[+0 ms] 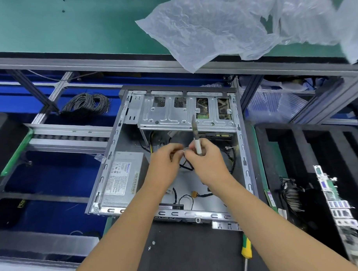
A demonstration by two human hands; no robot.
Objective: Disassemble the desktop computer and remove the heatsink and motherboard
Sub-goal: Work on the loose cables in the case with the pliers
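A coil of grey cable [85, 104] lay at the far left, beyond the open case [121, 125], which sat on its side in the middle of the desk [188, 252]. Inside the case, the power supply [122, 178] filled the near left corner and the drive cage [173, 113] spanned the far end. The floor of the case showed bare metal with loose black wires [188, 198] lying on it.

The left hand [165, 162] reached into the case middle, its fingers curled and pinching a small cable end against the right hand. The right hand [207, 162] met it there, fingers wrapped round a white-handled tool [196, 138] whose tip pointed up toward the drive cage; both hands touched at the fingertips.

Two small screws [151, 245] lay on the black mat near the desk's front edge. A yellow-handled screwdriver [246, 248] lay right of them, just beside the case's near right corner. Crumpled plastic sheet [211, 26] hung over the green shelf [48, 28] above. At the far right, the motherboard [339, 208] stood on edge in a black foam tray [279, 136], out of the case, with the heatsink [294, 198] just left of it in the same tray.
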